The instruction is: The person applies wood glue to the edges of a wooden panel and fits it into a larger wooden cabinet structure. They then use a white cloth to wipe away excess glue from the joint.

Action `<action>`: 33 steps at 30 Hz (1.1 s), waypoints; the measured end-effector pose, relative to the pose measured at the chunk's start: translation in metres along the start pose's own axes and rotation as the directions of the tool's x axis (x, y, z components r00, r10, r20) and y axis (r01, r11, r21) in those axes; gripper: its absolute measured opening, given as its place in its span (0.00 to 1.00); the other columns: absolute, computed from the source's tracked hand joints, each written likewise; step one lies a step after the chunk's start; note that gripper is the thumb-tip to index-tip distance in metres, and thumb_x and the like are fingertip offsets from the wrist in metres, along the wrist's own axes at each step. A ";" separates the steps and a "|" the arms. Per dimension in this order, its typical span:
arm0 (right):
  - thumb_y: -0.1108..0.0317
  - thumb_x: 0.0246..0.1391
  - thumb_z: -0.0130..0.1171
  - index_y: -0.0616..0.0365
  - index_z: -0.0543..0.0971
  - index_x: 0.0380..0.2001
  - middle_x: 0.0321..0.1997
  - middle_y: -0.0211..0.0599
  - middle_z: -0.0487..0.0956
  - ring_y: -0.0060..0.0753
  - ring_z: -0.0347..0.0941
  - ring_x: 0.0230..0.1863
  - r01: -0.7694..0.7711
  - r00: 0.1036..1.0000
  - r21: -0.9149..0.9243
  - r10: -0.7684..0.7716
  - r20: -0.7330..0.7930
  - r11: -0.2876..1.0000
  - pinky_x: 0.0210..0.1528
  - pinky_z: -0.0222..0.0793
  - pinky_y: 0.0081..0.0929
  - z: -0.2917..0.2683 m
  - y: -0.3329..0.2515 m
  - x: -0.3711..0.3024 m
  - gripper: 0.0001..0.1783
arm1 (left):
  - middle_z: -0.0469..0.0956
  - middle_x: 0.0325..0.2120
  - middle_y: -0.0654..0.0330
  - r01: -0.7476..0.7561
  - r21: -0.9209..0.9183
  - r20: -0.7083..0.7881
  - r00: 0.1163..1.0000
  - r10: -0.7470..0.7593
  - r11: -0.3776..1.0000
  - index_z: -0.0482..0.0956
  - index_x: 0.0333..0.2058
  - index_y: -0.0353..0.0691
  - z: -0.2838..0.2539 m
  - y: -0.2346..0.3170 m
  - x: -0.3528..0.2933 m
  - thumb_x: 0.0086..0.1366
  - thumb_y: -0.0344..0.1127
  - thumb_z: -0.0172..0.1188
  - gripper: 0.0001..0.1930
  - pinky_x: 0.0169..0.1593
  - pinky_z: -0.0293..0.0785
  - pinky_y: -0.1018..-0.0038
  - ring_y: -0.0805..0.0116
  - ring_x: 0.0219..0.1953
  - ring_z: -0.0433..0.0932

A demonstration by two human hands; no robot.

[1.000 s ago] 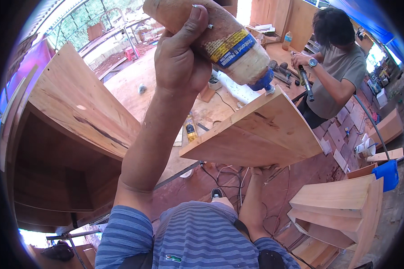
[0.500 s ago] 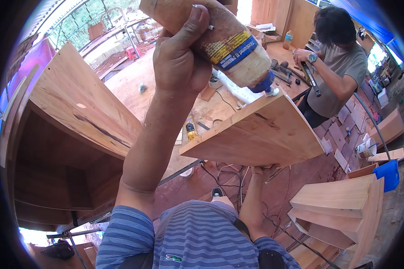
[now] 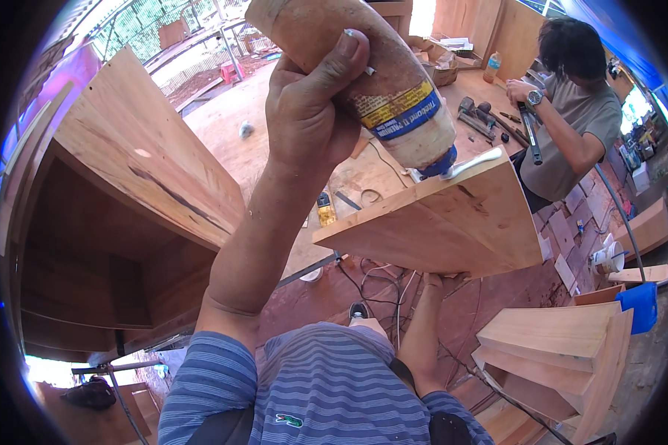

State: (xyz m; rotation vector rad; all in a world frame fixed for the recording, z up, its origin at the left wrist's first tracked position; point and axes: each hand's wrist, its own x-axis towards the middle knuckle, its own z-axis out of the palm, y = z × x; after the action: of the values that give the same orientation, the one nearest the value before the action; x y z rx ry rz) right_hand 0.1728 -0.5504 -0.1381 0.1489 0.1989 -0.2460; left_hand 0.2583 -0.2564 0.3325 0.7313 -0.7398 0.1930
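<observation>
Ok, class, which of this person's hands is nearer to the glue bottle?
Left. The left hand is wrapped around the glue bottle; the right hand is well below it, at the lower edge of the wooden board.

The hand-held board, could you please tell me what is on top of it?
On the hand-held board, white glue lies along the upper edge's right part, with the blue nozzle of the tilted bottle at the glue's left end. Wood beneath the glue is covered.

Striped blue shirt (image 3: pixel 334 389), blue nozzle (image 3: pixel 441 163), white glue (image 3: pixel 479 161), tan board (image 3: pixel 441 231)
</observation>
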 end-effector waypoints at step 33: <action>0.30 0.36 0.65 0.35 0.77 0.48 0.56 0.23 0.75 0.39 0.67 0.60 0.187 0.929 -0.081 -0.203 -0.309 0.979 0.61 0.60 0.57 0.034 0.004 -0.004 0.36 | 0.79 0.39 0.56 0.027 0.046 -0.271 0.963 -0.014 0.999 0.72 0.48 0.33 -0.043 0.019 -0.064 0.60 0.26 0.63 0.18 0.49 0.77 0.68 0.66 0.42 0.80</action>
State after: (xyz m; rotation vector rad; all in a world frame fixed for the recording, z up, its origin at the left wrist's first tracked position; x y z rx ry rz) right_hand 0.1757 -0.5514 -0.1036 0.1183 0.5412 -0.4154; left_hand 0.2266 -0.2080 0.2783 0.7412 -0.4683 0.2871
